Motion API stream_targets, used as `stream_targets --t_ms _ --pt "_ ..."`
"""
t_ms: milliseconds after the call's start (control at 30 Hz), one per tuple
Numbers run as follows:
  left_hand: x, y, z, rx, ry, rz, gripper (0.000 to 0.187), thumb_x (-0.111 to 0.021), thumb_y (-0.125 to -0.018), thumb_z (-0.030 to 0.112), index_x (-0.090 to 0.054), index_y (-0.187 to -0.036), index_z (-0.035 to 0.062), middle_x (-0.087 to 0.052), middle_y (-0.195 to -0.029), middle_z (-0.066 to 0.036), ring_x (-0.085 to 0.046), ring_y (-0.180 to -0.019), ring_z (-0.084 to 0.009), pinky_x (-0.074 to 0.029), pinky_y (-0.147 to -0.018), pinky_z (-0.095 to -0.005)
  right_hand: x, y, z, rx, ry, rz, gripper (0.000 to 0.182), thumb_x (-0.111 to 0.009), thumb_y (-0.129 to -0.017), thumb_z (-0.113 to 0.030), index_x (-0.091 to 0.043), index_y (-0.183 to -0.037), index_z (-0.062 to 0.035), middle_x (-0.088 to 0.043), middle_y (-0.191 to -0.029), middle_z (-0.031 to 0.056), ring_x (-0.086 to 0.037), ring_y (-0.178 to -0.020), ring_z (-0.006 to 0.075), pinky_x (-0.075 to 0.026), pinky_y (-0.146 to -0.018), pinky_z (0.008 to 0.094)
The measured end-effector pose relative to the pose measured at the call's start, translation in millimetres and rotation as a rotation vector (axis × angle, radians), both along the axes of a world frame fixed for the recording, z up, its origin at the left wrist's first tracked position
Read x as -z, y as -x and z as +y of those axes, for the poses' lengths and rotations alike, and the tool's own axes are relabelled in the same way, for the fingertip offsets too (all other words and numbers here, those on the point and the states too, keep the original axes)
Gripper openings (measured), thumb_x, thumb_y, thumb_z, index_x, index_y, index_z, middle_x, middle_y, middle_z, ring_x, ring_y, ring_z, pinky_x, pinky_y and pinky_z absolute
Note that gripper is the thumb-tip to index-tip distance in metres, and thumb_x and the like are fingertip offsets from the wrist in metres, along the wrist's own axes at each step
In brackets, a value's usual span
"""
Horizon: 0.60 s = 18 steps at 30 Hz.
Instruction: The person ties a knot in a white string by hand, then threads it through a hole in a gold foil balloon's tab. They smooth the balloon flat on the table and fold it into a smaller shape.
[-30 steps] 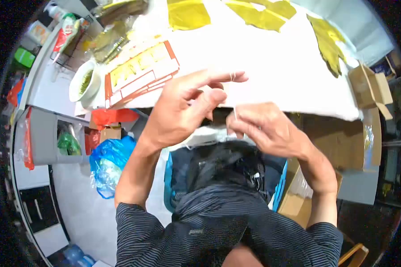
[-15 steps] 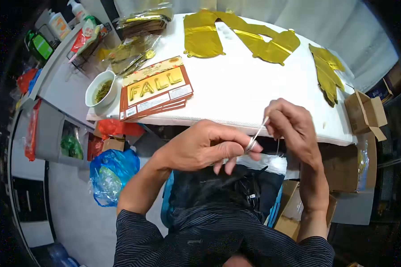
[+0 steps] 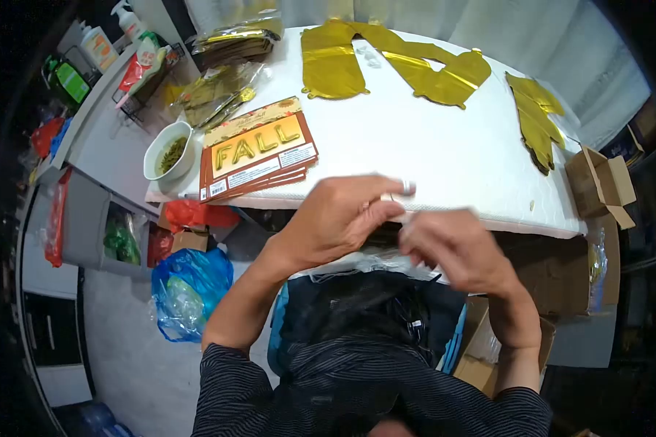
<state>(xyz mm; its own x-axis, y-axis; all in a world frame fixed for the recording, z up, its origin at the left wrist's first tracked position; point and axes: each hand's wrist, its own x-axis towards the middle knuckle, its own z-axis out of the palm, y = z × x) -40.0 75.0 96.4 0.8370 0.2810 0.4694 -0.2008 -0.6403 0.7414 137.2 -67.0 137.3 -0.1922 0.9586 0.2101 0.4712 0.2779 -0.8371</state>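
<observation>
My left hand point(image 3: 350, 222) is over the front edge of the table, its index finger pointing right and its thumb beneath. White string point(image 3: 407, 187) is wound around the fingertips. Close on its right is my right hand point(image 3: 455, 247), curled and smeared by motion, with a faint bit of white between the two hands. Its fingertips are hard to make out. Below the hands, a bundle of white strands point(image 3: 375, 264) lies across my lap. Nearest on the table are the stacked cards with gold "FALL" letters point(image 3: 259, 149).
Flat gold foil balloons point(image 3: 333, 65) lie along the back of the white table point(image 3: 415, 138), more foil point(image 3: 536, 120) at right. A white bowl point(image 3: 169, 151) and plastic-wrapped packs point(image 3: 222, 95) are at left. Open cardboard boxes point(image 3: 598, 182) stand right; a blue bag point(image 3: 189, 295) is on the floor.
My right hand has dropped and moved left, close to my left hand. My left hand has risen slightly, its index finger now straighter. The string stretched between the hands no longer shows clearly.
</observation>
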Motion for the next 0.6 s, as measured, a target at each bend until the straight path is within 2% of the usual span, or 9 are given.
stream_targets --t_ms 33,67,167,233,300,400,500,567,600 --pt "-2 -1 0 0.093 -0.083 0.023 0.031 -0.058 -0.100 0.009 -0.066 -0.130 0.0059 -0.072 -0.111 -0.013 -0.065 -0.076 -0.0102 -0.053 -0.061 -0.0246 -8 -7 -3 0.109 -0.017 0.122 0.023 -0.051 -0.102 -0.007 -0.060 -0.084 0.0024 -0.062 -0.071 0.0048 -0.060 -0.062 0.0128 -0.048 -0.058 0.0294" --pt "-8 5 -10 0.257 0.263 0.198 0.029 -0.056 -0.102 0.013 -0.065 -0.128 0.0022 -0.074 -0.101 -0.011 -0.065 -0.070 -0.0106 -0.052 -0.058 -0.0233 -20 -17 -2 0.214 0.014 0.055 0.026 -0.049 -0.104 -0.011 -0.062 -0.087 0.0025 -0.062 -0.073 0.0027 -0.058 -0.063 0.0100 -0.047 -0.057 0.0267" --pt "-21 14 -26 0.266 0.645 0.081 0.031 -0.053 -0.104 0.015 -0.064 -0.128 -0.0016 -0.074 -0.099 -0.011 -0.064 -0.066 -0.0102 -0.051 -0.056 -0.0217 6 -21 11 0.056 -0.183 -0.129 0.020 -0.050 -0.102 -0.007 -0.063 -0.090 0.0030 -0.059 -0.068 0.0084 -0.059 -0.059 0.0164 -0.048 -0.057 0.0313" --pt "-23 5 -20 -0.038 0.352 -0.063 0.035 -0.049 -0.107 0.021 -0.064 -0.128 -0.0035 -0.072 -0.105 -0.010 -0.062 -0.065 -0.0094 -0.051 -0.056 -0.0208 10 -4 4 -0.147 -0.050 -0.195 0.015 -0.053 -0.098 -0.003 -0.064 -0.090 0.0017 -0.061 -0.068 0.0105 -0.063 -0.060 0.0194 -0.052 -0.059 0.0340" --pt "-8 4 -6 -0.007 0.077 0.007 0.035 -0.050 -0.107 0.022 -0.066 -0.125 -0.0034 -0.073 -0.102 -0.010 -0.062 -0.065 -0.0097 -0.051 -0.056 -0.0219 -8 -2 -6 -0.089 -0.040 -0.076 0.015 -0.053 -0.098 -0.003 -0.062 -0.087 0.0015 -0.061 -0.069 0.0102 -0.063 -0.060 0.0166 -0.052 -0.058 0.0305" --pt "-17 13 -23 0.382 0.545 0.170 0.033 -0.051 -0.107 0.018 -0.065 -0.125 -0.0050 -0.074 -0.103 -0.012 -0.065 -0.068 -0.0108 -0.053 -0.057 -0.0227 -20 -26 -1 0.201 -0.055 0.043 0.015 -0.053 -0.099 -0.004 -0.061 -0.088 0.0019 -0.063 -0.072 0.0089 -0.063 -0.063 0.0140 -0.050 -0.057 0.0277" --pt "-20 13 -26 0.122 0.673 -0.019 0.025 -0.055 -0.103 0.009 -0.068 -0.122 0.0002 -0.073 -0.096 -0.006 -0.066 -0.069 -0.0103 -0.054 -0.057 -0.0240 20 -16 8 -0.041 -0.081 -0.083 0.017 -0.052 -0.101 -0.006 -0.061 -0.089 0.0027 -0.062 -0.073 0.0062 -0.063 -0.064 0.0129 -0.049 -0.058 0.0264" --pt "-14 -2 -12 -0.147 0.061 -0.131 0.025 -0.056 -0.102 0.008 -0.067 -0.121 -0.0020 -0.072 -0.090 -0.007 -0.065 -0.068 -0.0104 -0.052 -0.056 -0.0248 1 -6 0 -0.155 0.021 -0.207 0.020 -0.051 -0.102 -0.007 -0.060 -0.087 0.0029 -0.062 -0.073 0.0041 -0.062 -0.065 0.0125 -0.048 -0.058 0.0262" --pt "-11 3 -7 -0.049 0.116 0.029 0.025 -0.057 -0.102 0.010 -0.067 -0.121 -0.0027 -0.073 -0.092 -0.007 -0.064 -0.067 -0.0107 -0.052 -0.056 -0.0252 -3 -7 -3 -0.075 0.014 -0.054 0.020 -0.051 -0.102 -0.007 -0.060 -0.087 0.0026 -0.061 -0.071 0.0041 -0.061 -0.064 0.0123 -0.048 -0.058 0.0264"
